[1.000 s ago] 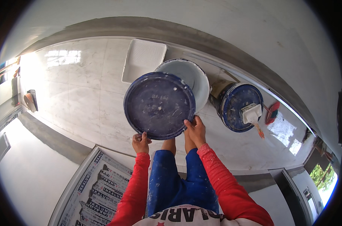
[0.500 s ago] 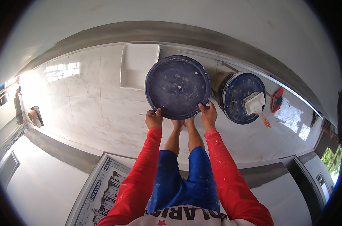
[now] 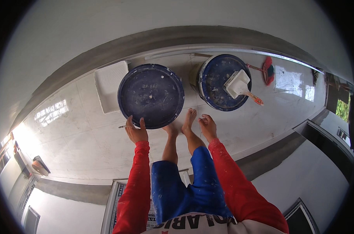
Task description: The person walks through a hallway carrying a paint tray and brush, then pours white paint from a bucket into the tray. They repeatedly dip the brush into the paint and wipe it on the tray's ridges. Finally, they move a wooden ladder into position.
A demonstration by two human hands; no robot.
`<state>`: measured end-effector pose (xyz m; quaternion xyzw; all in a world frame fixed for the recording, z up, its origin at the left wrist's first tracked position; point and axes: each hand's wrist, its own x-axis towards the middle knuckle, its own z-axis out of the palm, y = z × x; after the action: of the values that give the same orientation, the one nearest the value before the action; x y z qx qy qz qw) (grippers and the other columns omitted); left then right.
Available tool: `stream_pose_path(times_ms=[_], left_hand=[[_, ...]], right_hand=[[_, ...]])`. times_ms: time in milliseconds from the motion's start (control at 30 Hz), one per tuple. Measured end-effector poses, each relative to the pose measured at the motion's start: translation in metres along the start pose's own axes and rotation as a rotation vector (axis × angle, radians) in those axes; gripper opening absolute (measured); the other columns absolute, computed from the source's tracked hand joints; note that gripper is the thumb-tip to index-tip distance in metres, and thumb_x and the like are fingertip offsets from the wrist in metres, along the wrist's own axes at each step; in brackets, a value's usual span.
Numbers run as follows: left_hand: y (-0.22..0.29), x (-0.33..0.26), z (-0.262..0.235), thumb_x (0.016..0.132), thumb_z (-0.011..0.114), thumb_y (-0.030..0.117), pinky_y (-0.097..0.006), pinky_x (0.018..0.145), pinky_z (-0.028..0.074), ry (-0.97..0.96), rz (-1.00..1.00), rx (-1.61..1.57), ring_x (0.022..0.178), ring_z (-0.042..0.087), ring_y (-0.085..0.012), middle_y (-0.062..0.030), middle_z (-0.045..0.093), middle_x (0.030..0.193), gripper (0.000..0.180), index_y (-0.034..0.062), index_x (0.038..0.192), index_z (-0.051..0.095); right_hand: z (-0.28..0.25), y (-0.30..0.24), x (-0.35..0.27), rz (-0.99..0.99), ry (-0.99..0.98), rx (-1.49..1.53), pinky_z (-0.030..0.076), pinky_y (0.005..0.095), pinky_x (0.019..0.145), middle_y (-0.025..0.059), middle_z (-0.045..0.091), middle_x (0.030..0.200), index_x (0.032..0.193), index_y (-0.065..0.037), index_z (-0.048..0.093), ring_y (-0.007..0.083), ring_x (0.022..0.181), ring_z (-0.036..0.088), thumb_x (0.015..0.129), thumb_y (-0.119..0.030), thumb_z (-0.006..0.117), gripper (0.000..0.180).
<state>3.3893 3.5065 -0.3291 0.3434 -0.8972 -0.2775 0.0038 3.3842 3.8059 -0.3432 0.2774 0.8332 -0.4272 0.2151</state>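
A dark blue round lid, scuffed and spotted with white paint, is in front of me, left of centre. My left hand is at its near rim, thumb and a finger over the edge. A thin pale stick, like a cigarette, pokes out between that hand's fingers. To the right of the lid and apart from it, my right hand hovers over the floor, fingers loosely bent with nothing in them. A blue-lidded bucket stands farther right. On it rest a small white container and a paint-stained brush handle.
A white paint tray lies left of the round lid. A red broom rests at the right near the wall, where a long metal strip runs along the base. My bare feet stand on the tiled floor.
My right hand has let go of the blue lid's rim and moved away from it. My left hand stays at the rim. The view has turned right, and my feet are farther apart.
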Motion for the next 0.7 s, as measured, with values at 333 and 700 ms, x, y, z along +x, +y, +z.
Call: stream_pose_path(times_ms=[333, 700], left_hand=[[0.134, -0.042, 0.063, 0.079, 0.072, 0.030, -0.042, 0.096, 0.041, -0.349, 0.512, -0.100, 0.114, 0.051, -0.0356, -0.0174, 0.056, 0.122, 0.054, 0.0039, 0.122, 0.053], [0.297, -0.136, 0.167, 0.070, 0.079, 0.031, -0.040, 0.103, 0.038, -0.468, 0.451, -0.076, 0.123, 0.043, -0.0370, -0.0198, 0.045, 0.133, 0.088, -0.0009, 0.138, 0.034]], right_hand=[[-0.144, 0.047, 0.048, 0.130, 0.267, 0.223, 0.047, 0.0267, 0.066, 0.0052, 0.065, 0.081, 0.110, -0.001, 0.059, 0.0119, 0.071, 0.059, 0.086, -0.015, 0.062, 0.028], [-0.170, 0.119, 0.056, 0.179, 0.171, 0.096, 0.050, 0.0358, 0.076, 0.0161, 0.068, 0.090, 0.106, -0.001, 0.063, 0.0278, 0.083, 0.066, 0.080, -0.021, 0.067, 0.033]])
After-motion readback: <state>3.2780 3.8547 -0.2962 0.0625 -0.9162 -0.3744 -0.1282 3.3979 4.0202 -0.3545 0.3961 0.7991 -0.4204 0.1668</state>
